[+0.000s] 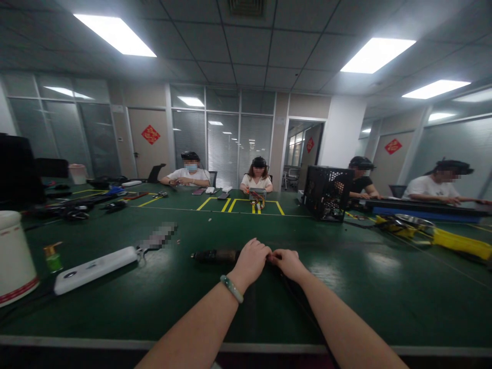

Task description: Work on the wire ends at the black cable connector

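Risk: what looks like a thin black cord (292, 300) runs beside our right forearm. A snag there could drag the tool, and since we grip only its rear end, the nose could swing across the smooth green table (154, 302).

Left hand (251, 260): knuckles up, wrapped tight on the dark cylindrical tool (215, 255).

Right hand (287, 262): fingers bunched together at the same end; what they pinch is hidden.

Tool lies flat mid-table, nose pointing left.

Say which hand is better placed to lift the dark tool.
Probably left: the left hand wraps the dark tool mid-body, while the right hand only meets it with fingertips at the end.
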Demonstrator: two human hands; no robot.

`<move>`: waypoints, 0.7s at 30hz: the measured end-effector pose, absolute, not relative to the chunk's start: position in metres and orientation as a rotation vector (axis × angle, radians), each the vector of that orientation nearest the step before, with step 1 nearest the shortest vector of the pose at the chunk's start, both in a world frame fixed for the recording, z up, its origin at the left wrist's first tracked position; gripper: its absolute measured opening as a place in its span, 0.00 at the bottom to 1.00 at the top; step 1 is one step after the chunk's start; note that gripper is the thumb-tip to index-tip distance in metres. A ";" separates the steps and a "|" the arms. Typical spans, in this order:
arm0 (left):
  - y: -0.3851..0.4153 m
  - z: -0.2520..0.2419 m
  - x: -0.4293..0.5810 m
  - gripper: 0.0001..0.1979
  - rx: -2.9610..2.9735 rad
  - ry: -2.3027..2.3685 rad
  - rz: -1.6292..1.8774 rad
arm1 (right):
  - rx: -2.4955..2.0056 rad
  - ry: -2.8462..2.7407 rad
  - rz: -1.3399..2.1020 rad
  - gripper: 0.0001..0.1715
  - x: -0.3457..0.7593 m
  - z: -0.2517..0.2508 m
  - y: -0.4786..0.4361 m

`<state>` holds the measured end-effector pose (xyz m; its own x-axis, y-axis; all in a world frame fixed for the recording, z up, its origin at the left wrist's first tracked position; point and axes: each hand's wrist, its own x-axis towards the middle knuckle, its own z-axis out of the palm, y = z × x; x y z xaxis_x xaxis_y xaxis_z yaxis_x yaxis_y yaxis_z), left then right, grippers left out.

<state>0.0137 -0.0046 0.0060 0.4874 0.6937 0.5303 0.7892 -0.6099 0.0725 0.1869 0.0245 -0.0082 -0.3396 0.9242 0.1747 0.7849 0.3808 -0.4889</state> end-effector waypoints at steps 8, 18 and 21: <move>-0.006 0.012 0.009 0.06 -2.500 -1.366 -0.786 | -1.511 -2.193 0.473 0.15 0.186 -0.012 0.030; 0.001 0.002 0.007 0.06 -2.534 -1.547 -0.800 | -1.443 -2.198 0.525 0.14 0.188 -0.013 0.028; 0.001 -0.001 0.008 0.07 -2.542 -1.586 -0.793 | -1.423 -2.210 0.543 0.14 0.188 -0.011 0.027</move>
<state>0.0081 0.0008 -0.0012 0.3456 0.8281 0.4414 0.8498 -0.4757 0.2270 0.1885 0.0265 -0.0114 -0.3640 0.9175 0.1604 0.7389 0.3893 -0.5500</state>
